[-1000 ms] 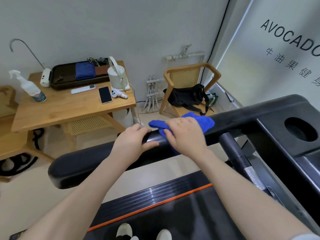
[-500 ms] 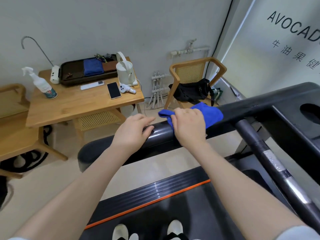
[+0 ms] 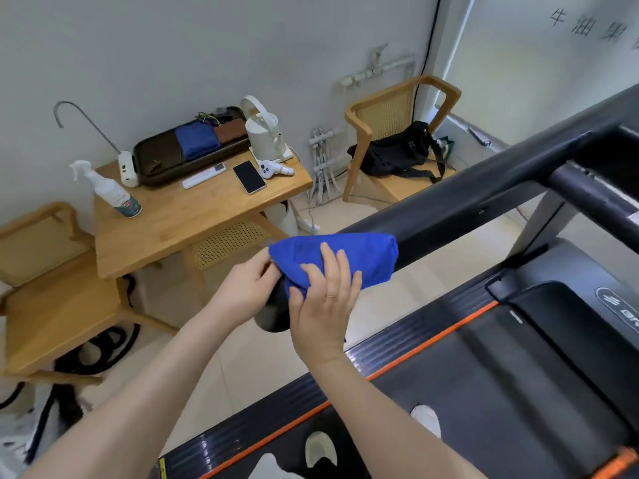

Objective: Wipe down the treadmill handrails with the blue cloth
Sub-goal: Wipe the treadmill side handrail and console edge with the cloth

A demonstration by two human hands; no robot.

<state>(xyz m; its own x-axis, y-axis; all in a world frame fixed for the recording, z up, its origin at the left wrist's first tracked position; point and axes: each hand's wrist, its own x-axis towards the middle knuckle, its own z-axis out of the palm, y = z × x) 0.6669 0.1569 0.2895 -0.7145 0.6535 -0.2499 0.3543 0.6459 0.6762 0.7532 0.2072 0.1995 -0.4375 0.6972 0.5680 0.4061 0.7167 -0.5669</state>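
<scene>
The blue cloth [image 3: 349,255] is wrapped over the near end of the treadmill's black left handrail [image 3: 460,210]. My right hand [image 3: 325,305] lies on top of the cloth, with the fingers spread over it and the thumb tucked under its lower edge. To its left, my left hand [image 3: 247,292] pinches the cloth's left edge right at the rail's rounded tip. The rail tip [image 3: 275,318] shows dark below both hands. The rest of the rail runs bare up to the right, towards the console.
A wooden table [image 3: 179,219] with a spray bottle [image 3: 110,193], phone [image 3: 249,177], kettle [image 3: 264,133] and tray stands beyond the rail. A chair with a black bag [image 3: 397,150] is at the back right. The treadmill deck [image 3: 484,392] and my shoes are below.
Both hands and the cloth have slid down the handrail to its near end. My left hand has gone from the bare rail to the cloth's edge.
</scene>
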